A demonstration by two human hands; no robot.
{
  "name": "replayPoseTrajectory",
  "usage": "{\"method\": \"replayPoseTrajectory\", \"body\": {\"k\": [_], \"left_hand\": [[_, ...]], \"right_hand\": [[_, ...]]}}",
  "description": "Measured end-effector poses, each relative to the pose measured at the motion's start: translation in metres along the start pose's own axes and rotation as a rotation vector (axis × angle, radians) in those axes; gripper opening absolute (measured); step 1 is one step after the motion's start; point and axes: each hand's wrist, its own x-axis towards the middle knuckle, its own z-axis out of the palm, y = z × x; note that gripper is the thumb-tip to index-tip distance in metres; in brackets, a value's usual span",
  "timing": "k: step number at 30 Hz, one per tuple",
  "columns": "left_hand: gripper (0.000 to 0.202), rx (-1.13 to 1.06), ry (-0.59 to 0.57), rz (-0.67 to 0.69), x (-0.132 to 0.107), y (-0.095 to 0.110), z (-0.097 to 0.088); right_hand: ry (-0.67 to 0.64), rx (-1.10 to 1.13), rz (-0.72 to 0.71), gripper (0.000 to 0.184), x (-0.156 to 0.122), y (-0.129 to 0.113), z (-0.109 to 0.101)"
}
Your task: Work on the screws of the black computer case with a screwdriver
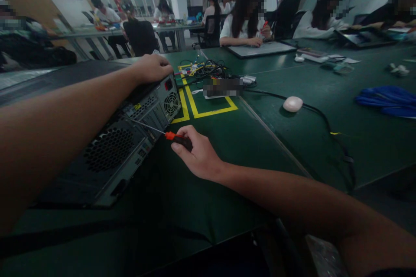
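A dark desktop computer case (107,181) lies at the left, its rear panel with round vents and metal slots facing me. My left hand (152,68) is on the case's upper corner, fingers curled over the edge near the power supply fan; some of them are hidden. In my right hand (201,156) is a screwdriver (182,141) with an orange and black handle, fingers wrapped round it. Its long thin shaft points left, and the tip meets the rear panel by the slot area. Whether it sits on a screw, I cannot make out.
Behind the case lies a tangle of cables (212,70) among yellow tape marks (214,113) on the green table (260,160). Further right are a pale mouse-like object (293,104), a black cable (320,114) and blue gloves (388,100). Several people sit at work across the table.
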Motion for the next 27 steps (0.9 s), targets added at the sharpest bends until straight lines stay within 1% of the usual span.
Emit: {"method": "replayPoseTrajectory", "body": {"k": [3,9,15,17,20,23,27], "left_hand": [[0.059,-0.001,0.0,0.01,0.0009,-0.001,0.0004],[0.058,0.005,0.008,-0.019,0.0011,-0.0008,0.001],[0.06,-0.022,0.014,-0.006,0.0013,-0.002,0.0015],[0.062,-0.019,0.011,0.001,0.0017,-0.0027,0.002],[0.063,-0.007,0.021,0.005,0.0015,-0.0022,0.002],[0.062,0.014,0.007,-0.006,0.0005,-0.0002,0.0006],[0.062,0.027,-0.007,0.0,0.0001,0.0013,-0.0007]], "right_hand": [[0.019,-0.001,-0.026,0.017,-0.0002,0.0001,0.0],[0.038,-0.037,-0.058,0.019,-0.0001,0.0006,-0.0008],[0.052,-0.086,-0.12,0.029,0.0023,0.0066,0.0003],[0.032,-0.072,-0.112,0.029,0.0023,0.0071,0.0011],[0.022,-0.056,-0.064,0.025,0.0012,0.0048,0.0012],[0.019,-0.064,-0.026,0.027,0.0002,0.001,-0.0002],[0.009,-0.061,-0.033,0.018,0.0005,0.0004,-0.0009]]}}
